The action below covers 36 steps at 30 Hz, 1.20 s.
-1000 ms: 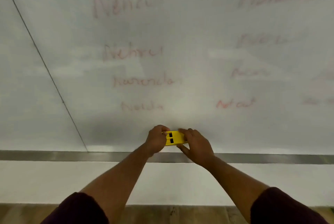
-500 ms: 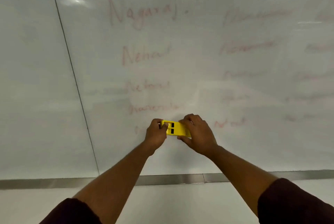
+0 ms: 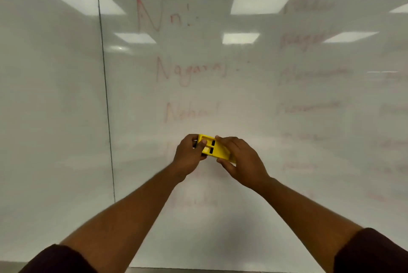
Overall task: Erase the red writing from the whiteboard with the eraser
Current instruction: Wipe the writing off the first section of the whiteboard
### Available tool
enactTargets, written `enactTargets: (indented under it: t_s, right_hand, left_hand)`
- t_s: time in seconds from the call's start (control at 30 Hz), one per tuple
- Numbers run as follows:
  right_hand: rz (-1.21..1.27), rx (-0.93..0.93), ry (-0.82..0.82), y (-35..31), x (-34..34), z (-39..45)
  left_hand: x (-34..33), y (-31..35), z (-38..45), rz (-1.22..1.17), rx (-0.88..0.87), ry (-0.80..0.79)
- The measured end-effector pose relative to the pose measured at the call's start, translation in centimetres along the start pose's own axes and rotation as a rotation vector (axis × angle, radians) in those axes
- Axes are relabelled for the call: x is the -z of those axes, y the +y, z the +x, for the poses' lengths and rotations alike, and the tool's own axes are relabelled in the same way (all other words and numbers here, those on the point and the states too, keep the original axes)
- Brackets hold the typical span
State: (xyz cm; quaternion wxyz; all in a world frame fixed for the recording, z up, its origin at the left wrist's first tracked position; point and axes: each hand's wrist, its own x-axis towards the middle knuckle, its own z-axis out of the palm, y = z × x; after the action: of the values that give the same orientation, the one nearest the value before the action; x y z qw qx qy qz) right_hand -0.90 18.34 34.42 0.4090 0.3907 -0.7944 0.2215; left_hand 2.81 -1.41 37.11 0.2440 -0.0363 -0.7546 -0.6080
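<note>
Gripping yellow eraser point(image 3: 215, 149) between both hands' fingers point(image 3: 204, 142).

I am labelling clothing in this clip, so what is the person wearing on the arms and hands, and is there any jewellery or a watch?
Both hands, the left hand and the right hand, are bare, without gloves. No ring, watch or bracelet shows. The forearms are uncovered; a dark maroon sleeve ends near the left elbow, and a matching one near the right elbow. No markings show on the fabric.

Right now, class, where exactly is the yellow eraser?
In the head view, the yellow eraser sits near centre against the whiteboard, gripped between the left hand and right hand, below the red word "Nehal".
</note>
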Motion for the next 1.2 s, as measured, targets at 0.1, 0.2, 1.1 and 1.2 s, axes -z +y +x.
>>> enactTargets:
  t_s: [0.1, 0.2, 1.1, 1.2]
  right_hand:
    - [-0.046, 0.059, 0.039, 1.0, 0.5, 2.8]
    - [-0.080, 0.043, 0.084, 2.5, 0.8, 5.5]
    - [-0.322, -0.053, 0.527, 2.9, 6.7, 32.6]
    - [-0.331, -0.065, 0.559, 3.1, 5.4, 33.4]
  left_hand:
    - [0.5, 1.7, 1.7, 0.050, -0.068, 0.057]
    - [1.1, 2.5, 3.4, 0.156, -0.141, 0.127]
    - [21.8, 9.0, 21.8, 1.166, -0.562, 0.518]
    - [22.8, 8.3, 24.4, 1.169, -0.631, 0.474]
